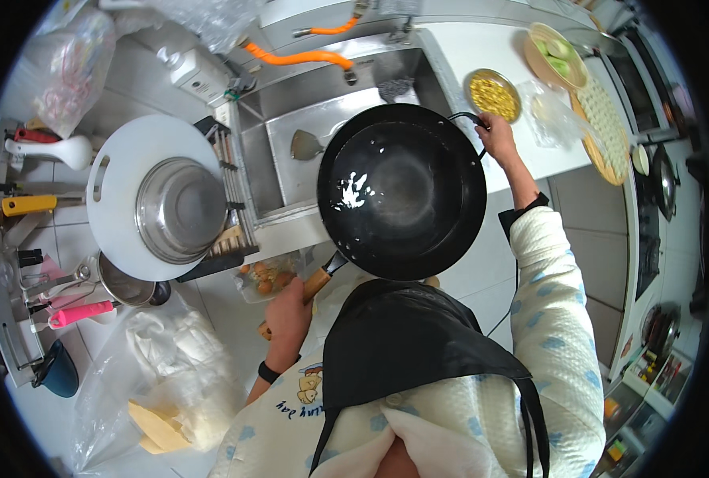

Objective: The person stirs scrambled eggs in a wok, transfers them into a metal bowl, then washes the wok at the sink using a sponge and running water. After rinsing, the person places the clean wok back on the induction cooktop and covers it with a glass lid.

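Observation:
A large black wok (402,251) with water in it is held up before me, partly over the front edge of the steel sink (282,173). My left hand (290,313) is closed around its wooden handle (316,284). On the far right side, my right hand (498,140) grips the small black loop handle (465,116). Light glints on the water's surface. Inside the sink, left of the wok, lies the metal blade of a spatula (304,145); the rest of it is hidden behind the wok.
An orange faucet hose (297,58) reaches over the sink. Left stand a steel bowl (181,209) and a round white cutting board (115,239). On the right counter are a bowl of corn kernels (492,95), a plastic bag (554,116) and a board of dumplings (605,128).

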Available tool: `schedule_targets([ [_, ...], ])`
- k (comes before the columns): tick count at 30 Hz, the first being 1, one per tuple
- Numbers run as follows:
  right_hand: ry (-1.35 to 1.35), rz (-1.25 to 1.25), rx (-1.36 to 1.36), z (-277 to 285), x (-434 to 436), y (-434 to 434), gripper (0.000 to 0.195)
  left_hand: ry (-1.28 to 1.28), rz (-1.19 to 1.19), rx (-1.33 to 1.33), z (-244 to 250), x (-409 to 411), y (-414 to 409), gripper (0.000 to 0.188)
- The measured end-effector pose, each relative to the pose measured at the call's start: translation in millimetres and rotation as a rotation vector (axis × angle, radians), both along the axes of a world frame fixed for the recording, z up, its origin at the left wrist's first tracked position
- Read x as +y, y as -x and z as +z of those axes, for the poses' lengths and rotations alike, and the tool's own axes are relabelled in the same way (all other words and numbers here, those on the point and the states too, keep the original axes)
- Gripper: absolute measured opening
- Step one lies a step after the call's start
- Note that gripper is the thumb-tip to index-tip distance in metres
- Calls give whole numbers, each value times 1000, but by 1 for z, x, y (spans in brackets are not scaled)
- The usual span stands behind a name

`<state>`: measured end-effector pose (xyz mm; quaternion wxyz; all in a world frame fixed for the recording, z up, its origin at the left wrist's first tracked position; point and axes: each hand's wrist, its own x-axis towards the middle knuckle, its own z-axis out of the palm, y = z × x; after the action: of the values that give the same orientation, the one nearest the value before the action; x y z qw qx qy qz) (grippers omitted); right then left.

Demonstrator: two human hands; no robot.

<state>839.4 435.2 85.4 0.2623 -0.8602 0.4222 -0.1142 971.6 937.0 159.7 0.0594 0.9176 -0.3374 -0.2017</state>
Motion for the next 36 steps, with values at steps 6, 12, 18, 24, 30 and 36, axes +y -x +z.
schedule_targets([
  [6, -23, -203, 7, 16, 16, 141, 21, -99, -196, -77, 20, -16, 42, 27],
  [12, 31, -427, 43, 23, 22, 307, 24, 53, -478, -134, 30, -60, 132, 28],
  [18, 11, -736, 90, 47, 26, 516, 22, 0, -687, -63, 37, -151, 243, 32],
  [24, 12, -946, 126, 78, 13, 687, 25, 51, -973, -37, 40, -251, 352, 34],
  [30, 61, -1067, 160, 88, -19, 842, 27, 106, -1169, -6, 32, -374, 463, 31],
  [36, -4, -1237, 133, 70, -77, 968, 25, 104, -1290, 48, 21, -503, 561, 30],
])
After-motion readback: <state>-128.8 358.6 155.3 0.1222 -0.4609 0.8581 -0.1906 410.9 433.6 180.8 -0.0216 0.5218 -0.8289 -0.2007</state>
